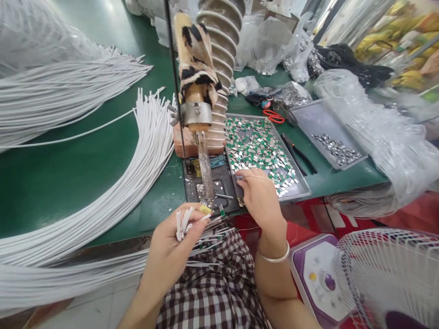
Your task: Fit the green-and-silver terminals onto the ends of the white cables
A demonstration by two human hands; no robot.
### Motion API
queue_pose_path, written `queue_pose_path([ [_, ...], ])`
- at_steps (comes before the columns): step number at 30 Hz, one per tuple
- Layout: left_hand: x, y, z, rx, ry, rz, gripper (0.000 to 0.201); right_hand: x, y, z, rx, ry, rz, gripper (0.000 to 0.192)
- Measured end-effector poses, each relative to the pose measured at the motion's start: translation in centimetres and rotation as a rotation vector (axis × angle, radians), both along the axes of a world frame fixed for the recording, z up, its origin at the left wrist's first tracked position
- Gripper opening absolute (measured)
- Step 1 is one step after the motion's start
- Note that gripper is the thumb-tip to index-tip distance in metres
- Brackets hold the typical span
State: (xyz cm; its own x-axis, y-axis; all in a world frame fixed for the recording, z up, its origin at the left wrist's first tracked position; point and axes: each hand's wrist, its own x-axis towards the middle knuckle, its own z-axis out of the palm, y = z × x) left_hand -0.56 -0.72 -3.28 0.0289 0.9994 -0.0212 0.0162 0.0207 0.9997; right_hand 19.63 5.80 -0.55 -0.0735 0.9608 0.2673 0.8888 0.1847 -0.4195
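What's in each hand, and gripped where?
Left hand: bundle of white cables, gripped near the ends. Right hand fingers at the tray of small chips; actual hold unclear.

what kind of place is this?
Likely a small cable-assembly workshop bench: bundles of white cables on a green table, a tray of small metal pieces, and a soldering iron on a stand. Left hand holds cable ends.

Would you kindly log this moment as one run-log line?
left hand: holds white cable ends | right hand: fingers at near edge of chip tray | soldering stand: upright between
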Motion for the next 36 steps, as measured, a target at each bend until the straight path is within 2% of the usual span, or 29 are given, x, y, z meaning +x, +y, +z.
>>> queue_pose_path([
  [2,0.2,0.2,0.2,-0.022,-0.022,0.021,0.02,-0.5,-1.0,0.4,0.05,0.124,0.007,0.019],
  [4,0.4,0.5,0.6,-0.028,-0.034,0.022,0.023,-1.3,-2.3,0.9,0.096,0.448,-0.006,0.011],
  [7,0.8,0.6,1.3,-0.03,-0.03,0.029,0.022,-3.0,-4.3,1.3,0.038,0.828,0.009,0.01],
  [10,1.2,0.7,2.0,0.009,-0.024,0.058,0.02,-4.4,-5.5,1.0,0.007,0.981,0.051,0.015],
  [15,1.3,0.7,2.5,0.076,-0.012,0.099,0.02,-5.2,-5.9,0.0,0.081,0.974,0.019,0.015],
  [24,0.8,1.1,2.7,0.096,0.028,0.027,0.022,-5.2,-6.1,-0.2,0.144,0.922,0.076,0.014],
  [27,0.8,1.1,2.7,0.101,0.061,0.043,0.021,-5.0,-6.3,-0.5,0.166,0.838,0.092,0.025],
  [30,0.7,1.1,2.8,0.093,0.079,0.061,0.021,-4.9,-6.4,-0.6,0.26,0.776,0.088,0.037],
  [34,0.6,1.2,3.1,0.094,0.063,0.05,0.022,-4.8,-6.3,0.1,0.438,0.641,0.153,0.026],
  [36,0.6,1.3,3.2,0.092,0.056,0.043,0.024,-4.8,-6.3,0.5,0.476,0.572,0.163,0.026],
])
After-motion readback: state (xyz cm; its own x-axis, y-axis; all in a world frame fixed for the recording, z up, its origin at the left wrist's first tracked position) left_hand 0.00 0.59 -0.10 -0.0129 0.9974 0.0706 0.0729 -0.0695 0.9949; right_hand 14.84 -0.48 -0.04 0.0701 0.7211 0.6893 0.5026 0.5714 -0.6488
